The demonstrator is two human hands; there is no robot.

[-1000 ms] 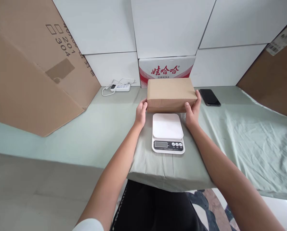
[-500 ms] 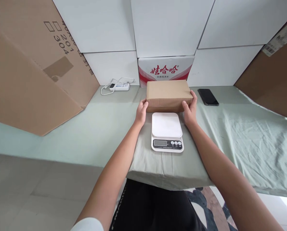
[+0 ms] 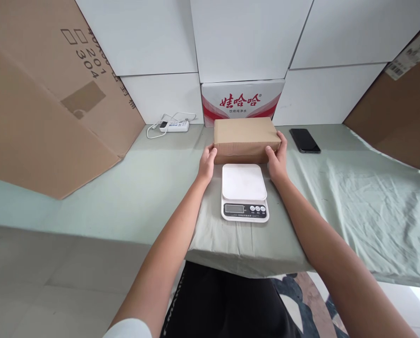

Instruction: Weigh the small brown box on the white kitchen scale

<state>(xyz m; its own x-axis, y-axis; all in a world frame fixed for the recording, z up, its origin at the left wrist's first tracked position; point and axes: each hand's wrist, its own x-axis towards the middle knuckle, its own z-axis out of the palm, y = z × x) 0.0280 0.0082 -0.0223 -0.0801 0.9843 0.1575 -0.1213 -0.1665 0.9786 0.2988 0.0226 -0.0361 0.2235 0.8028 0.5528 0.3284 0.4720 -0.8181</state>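
A small brown cardboard box (image 3: pixel 245 136) is held between my two hands at the back middle of the table. My left hand (image 3: pixel 207 162) grips its left end, thumb on the front corner. At the right end, my right hand (image 3: pixel 277 154) is closed on it with the thumb on the front face and fingers round the side. Just in front of the box lies a white digital kitchen scale (image 3: pixel 244 192); its plate is bare and its display looks blank. Whether the box rests on the cloth cannot be seen clearly.
Behind the box stands a white and red printed carton (image 3: pixel 243 98) against white panels. A power strip with a white cable (image 3: pixel 175 126) lies back left, a black phone (image 3: pixel 304 141) back right. Large cardboard sheets (image 3: pixel 55 103) flank the left; another brown carton (image 3: pixel 400 108) the right. Green cloth (image 3: pixel 143 188) covers the table.
Almost nothing differs. The view has shifted very slightly, and the box with both hands on it has stayed nearly in place.
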